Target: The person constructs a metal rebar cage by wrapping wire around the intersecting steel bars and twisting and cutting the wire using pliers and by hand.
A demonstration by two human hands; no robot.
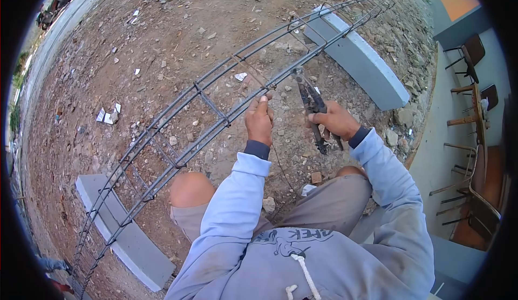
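Fingers of the left hand (259,121) narrow, thumb against forefinger, closed on a thin wire (280,162) that hangs below, at the near edge of the metal frame (213,104). Frame lies aslant across two supports: left block (127,232) under its nearer end, right block (367,65) under its farther end. Right hand (333,121), on the near side of the frame, wraps the handles of the pliers (307,94); their head is just beside the frame, contact unclear. Stony ground (162,41) surrounds the frame. Well right of it: chairs (473,53).
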